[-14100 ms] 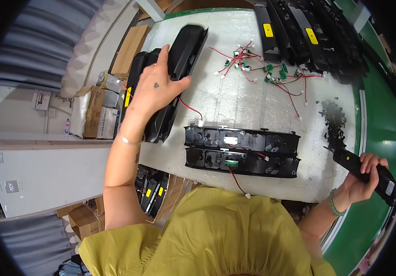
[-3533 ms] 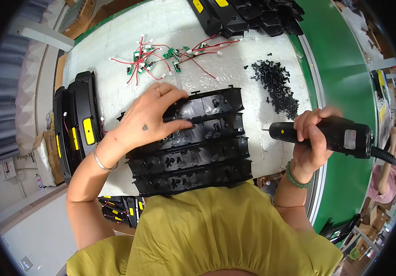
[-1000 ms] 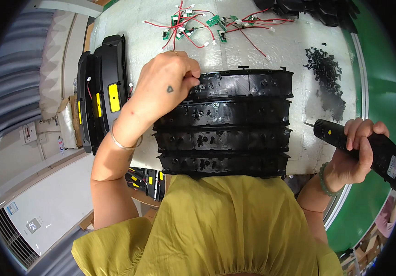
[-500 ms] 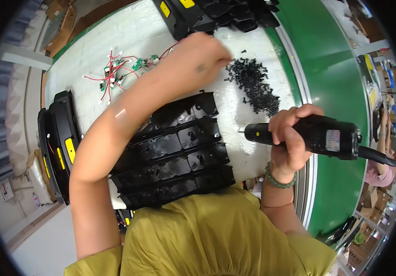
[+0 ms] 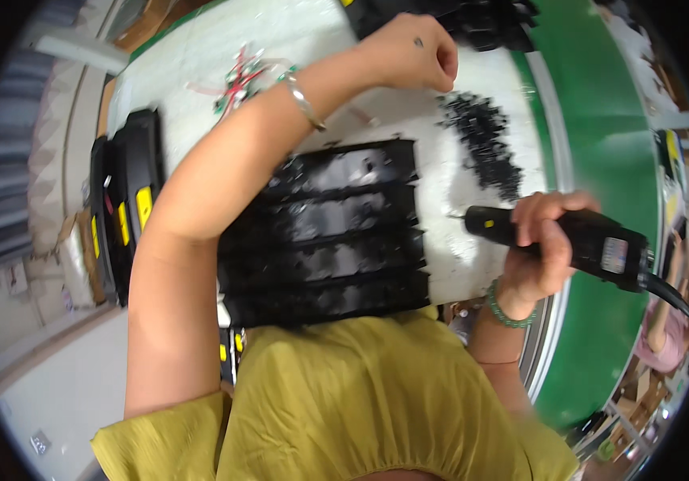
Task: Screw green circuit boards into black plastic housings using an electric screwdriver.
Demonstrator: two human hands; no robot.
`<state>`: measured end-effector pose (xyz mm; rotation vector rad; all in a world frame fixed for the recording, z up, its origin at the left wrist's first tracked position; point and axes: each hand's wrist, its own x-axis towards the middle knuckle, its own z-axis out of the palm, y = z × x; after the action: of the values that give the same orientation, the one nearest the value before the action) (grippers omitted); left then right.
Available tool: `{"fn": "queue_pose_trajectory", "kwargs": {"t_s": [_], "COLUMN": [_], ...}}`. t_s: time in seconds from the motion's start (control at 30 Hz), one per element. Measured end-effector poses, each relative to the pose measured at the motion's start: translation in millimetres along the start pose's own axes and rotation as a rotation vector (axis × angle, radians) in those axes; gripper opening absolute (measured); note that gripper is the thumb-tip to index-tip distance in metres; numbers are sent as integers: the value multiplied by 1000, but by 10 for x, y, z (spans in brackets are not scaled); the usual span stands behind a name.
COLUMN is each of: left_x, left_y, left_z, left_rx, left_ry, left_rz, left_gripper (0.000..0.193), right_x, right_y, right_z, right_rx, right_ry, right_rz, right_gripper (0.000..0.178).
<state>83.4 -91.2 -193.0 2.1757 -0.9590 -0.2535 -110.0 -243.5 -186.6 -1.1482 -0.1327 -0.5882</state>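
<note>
My right hand (image 5: 549, 244) is wrapped round a black electric screwdriver (image 5: 605, 248), its thin bit pointing left and its cord trailing off to the right. My left hand (image 5: 418, 54) is at the upper end of a pile of small black screws (image 5: 485, 144), fingers curled together; whatever they pinch is too small or hidden to make out. Between my arms lie several long black plastic housings (image 5: 324, 220), side by side with their hollow sides up. The screwdriver's bit is over the white work surface (image 5: 453, 268), right of the housings and apart from them.
Small green circuit boards with red wires (image 5: 240, 84) lie at the far left, partly behind my left forearm. Black housings with yellow patches (image 5: 124, 208) stand at the left edge. More black parts (image 5: 481, 20) are heaped at the far side. A green surface (image 5: 601, 160) borders the right.
The view has shifted, and its contents are blurred. My left hand has moved slightly at the top of the screw pile, fingers still curled. My right hand still holds the electric screwdriver.
</note>
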Motion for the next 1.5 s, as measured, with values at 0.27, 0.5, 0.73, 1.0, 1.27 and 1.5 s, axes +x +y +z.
{"fn": "queue_pose_trajectory", "kwargs": {"t_s": [0.27, 0.5, 0.73, 1.0, 1.27, 1.5], "left_x": [-1552, -2391, -2566, -2509, -2457, -1385], "left_y": [35, 428, 395, 461, 550, 400], "left_z": [-412, -181, 107, 201, 23, -61], "left_rx": [-322, 19, 243, 394, 407, 195], "left_ry": [189, 305, 311, 406, 193, 290], "left_rz": [-345, -495, -515, -399, -394, 131], "left_gripper": [8, 16, 20, 19, 9, 10], "right_x": [41, 8, 7, 2, -27, -18], "right_y": [48, 23, 39, 35, 5, -2], "right_z": [-100, -144, -128, -132, 14, 48], "right_rx": [29, -17, -35, -42, -42, -14], "right_ry": [-22, -110, -137, -141, -58, -70], "right_rz": [44, 28, 27, 8, -29, 7], "right_gripper": [34, 32, 32, 32, 33, 33]}}
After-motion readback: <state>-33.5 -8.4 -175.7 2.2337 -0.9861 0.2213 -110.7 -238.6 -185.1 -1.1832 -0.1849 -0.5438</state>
